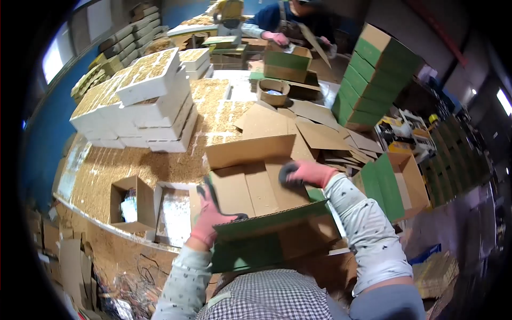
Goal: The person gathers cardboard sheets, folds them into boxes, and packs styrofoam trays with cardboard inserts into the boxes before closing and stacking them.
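Note:
Right in front of me a cardboard box (pixel 250 186) stands open, its flaps raised and its near outer side green. My left hand (pixel 207 217), in a pink glove with dark fingertips, is at the box's left end. Its thumb lies across the near flap's corner and its fingers are spread upward. My right hand (pixel 309 174), gloved alike, reaches over the box's right end. Its dark fingertips point left and inward, blurred, so their grip is unclear. Inside the box only bare cardboard panels show.
White foam blocks (pixel 165 125) with straw-coloured tops are stacked left. A small carton (pixel 130 205) with packets sits at the table's near left. Loose cardboard sheets (pixel 320 133) lie beyond my box. Green boxes (pixel 362 80) tower at the right. Across the table, a co-worker's gloved hand (pixel 277 38) touches another box.

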A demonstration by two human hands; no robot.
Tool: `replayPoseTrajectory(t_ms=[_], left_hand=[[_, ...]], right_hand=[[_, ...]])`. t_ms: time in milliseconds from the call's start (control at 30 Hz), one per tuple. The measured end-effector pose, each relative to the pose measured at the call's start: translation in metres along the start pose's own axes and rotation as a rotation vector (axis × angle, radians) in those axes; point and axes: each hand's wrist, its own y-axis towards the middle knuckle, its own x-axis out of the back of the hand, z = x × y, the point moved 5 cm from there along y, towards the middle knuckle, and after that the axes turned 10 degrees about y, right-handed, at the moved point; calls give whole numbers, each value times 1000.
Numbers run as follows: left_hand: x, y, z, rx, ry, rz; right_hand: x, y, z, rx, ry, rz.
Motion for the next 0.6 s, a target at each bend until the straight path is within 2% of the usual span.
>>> replayPoseTrajectory(t_ms=[67, 167, 200, 233, 267, 300, 367, 400, 433, 533, 567, 600], left_hand=[[-10, -6, 16, 173, -786, 204], [7, -1, 2, 99, -791, 317], [10, 1, -7, 32, -809, 394], [5, -3, -5, 237, -933, 500], [1, 0, -31, 171, -833, 595], [-9, -1, -59, 79, -746, 598], [-44, 6, -104, -123, -646, 619], [-61, 11, -135, -168, -660, 631], [-83, 25, -158, -352, -559, 624], [-131, 51, -283, -547, -990, 843], [-168, 68, -309, -568, -1142, 937], [-199, 87, -338, -588, -941, 787]], right_hand=[[30, -26, -40, 4, 411, -548], [-34, -61, -60, -292, -311, -430], [-62, -97, -37, -53, -384, -664], [-80, -111, -60, 101, -23, -633], [-98, -126, -83, 241, 339, -575], [-104, -157, -69, 139, 290, -710], [-104, -218, -93, 100, 860, -849], [-96, -254, -86, 169, 943, -946], [-90, -295, -66, 148, 1076, -1024], [-83, -409, -149, 426, 1306, -1349], [-70, -442, -163, 506, 1333, -1441], [-49, -462, -174, 563, 1324, -1506]])
